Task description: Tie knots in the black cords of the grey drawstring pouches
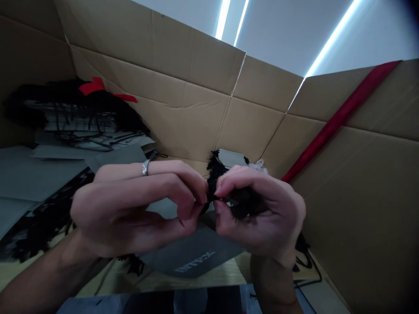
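My left hand [137, 205], a ring on one finger, and my right hand [258, 209] meet in the middle of the view, fingers curled. Both pinch a small bunch of black cord [212, 186] between their fingertips. A grey card tag [193, 253] with pale lettering hangs below the hands, partly hidden by them. More black cord sits inside my right palm, mostly covered by the fingers.
Tall cardboard walls [183, 109] enclose the space, with a red tape strip [337, 117] on the right wall. At the left lies a pile of grey tags with black cords [75, 126] and a red piece [94, 86]. More grey tags [231, 158] stand behind the hands.
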Demonstrator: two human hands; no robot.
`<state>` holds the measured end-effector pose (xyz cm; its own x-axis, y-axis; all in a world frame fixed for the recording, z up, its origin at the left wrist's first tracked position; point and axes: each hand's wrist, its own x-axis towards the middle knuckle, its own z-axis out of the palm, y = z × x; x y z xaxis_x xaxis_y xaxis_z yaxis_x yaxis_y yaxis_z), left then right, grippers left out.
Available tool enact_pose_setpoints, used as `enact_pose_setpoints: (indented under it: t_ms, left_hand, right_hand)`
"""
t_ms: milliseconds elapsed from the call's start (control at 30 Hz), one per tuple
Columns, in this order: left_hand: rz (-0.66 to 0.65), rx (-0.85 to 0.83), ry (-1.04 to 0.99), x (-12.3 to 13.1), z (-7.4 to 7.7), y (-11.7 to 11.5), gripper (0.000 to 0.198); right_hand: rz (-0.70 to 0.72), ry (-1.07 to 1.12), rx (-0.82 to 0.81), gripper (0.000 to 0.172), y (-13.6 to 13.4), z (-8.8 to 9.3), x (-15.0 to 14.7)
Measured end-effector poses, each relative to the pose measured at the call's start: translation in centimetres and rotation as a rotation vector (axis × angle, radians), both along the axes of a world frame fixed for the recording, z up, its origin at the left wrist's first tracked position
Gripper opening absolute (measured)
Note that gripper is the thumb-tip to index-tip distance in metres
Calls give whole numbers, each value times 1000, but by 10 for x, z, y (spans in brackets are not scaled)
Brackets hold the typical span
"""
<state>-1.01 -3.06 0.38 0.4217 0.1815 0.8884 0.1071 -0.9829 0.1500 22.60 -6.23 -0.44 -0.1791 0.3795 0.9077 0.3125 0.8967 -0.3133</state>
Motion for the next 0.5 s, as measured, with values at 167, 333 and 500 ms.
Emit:
enact_pose_setpoints:
  t_ms: [167, 333, 500]
  left_hand:
    - [-46, -47, -66, 7, 2, 3, 39]
    - [-7, -27, -103, 12, -8, 6, 25]
    - [92, 34, -46, 3, -10, 6, 14]
  right_hand:
    - [-46, 27, -10, 31, 0, 1, -2]
    - [-101, -1, 32, 30, 1, 0, 2]
    - [-116, -18, 119, 28, 4, -1, 2]
